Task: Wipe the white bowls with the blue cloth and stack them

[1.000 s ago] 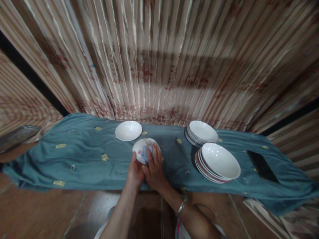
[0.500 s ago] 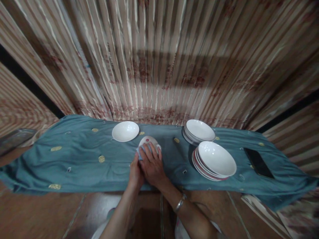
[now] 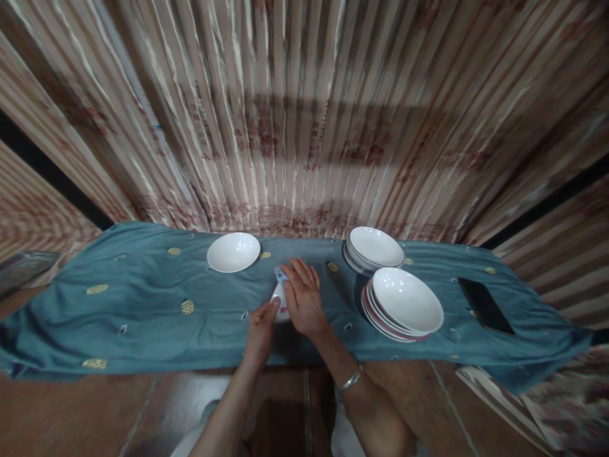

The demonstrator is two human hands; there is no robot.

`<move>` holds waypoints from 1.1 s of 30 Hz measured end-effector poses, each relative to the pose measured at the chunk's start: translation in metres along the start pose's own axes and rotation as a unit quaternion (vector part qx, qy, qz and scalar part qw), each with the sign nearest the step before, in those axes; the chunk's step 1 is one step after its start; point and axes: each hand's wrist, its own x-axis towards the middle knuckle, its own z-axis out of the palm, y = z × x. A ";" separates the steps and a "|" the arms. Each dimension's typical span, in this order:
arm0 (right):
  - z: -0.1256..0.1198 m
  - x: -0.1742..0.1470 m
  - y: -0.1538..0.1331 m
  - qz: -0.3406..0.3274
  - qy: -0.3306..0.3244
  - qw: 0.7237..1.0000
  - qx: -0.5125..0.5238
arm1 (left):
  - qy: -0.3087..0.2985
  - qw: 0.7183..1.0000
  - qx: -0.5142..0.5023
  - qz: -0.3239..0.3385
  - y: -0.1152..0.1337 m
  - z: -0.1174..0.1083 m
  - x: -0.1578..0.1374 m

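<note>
Above the near middle of the table I hold a white plate (image 3: pixel 280 307), tilted so only a narrow part of it shows. A small red mark is visible on its surface. My left hand (image 3: pixel 259 328) grips its left edge, thumb on the near face. A light blue and white cloth (image 3: pixel 280 274) is pressed to the plate's upper part under my right hand (image 3: pixel 304 301). The right fingers are closed over the cloth and the plate's far side, hiding much of both. A silver bangle is on the right wrist.
A single white plate (image 3: pixel 233 252) lies at the back left. To the right stand two stacks, one of dark-rimmed plates (image 3: pixel 375 247) behind and one of white and red-edged plates (image 3: pixel 406 301) nearer. A black phone (image 3: pixel 485 306) lies farther right on the green tablecloth (image 3: pixel 152 304).
The held plate has tipped from facing me to nearly edge-on. My right hand has slid to its right side with the cloth, and my left hand has come apart from the right.
</note>
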 end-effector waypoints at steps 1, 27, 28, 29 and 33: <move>-0.001 0.002 0.004 0.012 0.003 1.000 0.019 | -0.006 1.000 0.004 -0.002 0.000 0.000 0.000; 0.051 0.004 0.056 0.473 0.075 0.669 0.568 | 0.028 0.988 -0.152 -0.018 0.020 0.007 -0.009; 0.054 0.003 0.053 0.479 0.076 0.643 0.593 | 0.027 0.988 -0.151 -0.013 0.021 0.007 -0.009; 0.056 0.001 0.049 0.475 0.071 0.626 0.615 | 0.025 0.988 -0.149 -0.009 0.021 0.007 -0.009; 0.060 -0.004 0.029 0.440 0.012 0.574 0.691 | 0.025 0.991 -0.135 0.004 0.021 0.005 -0.008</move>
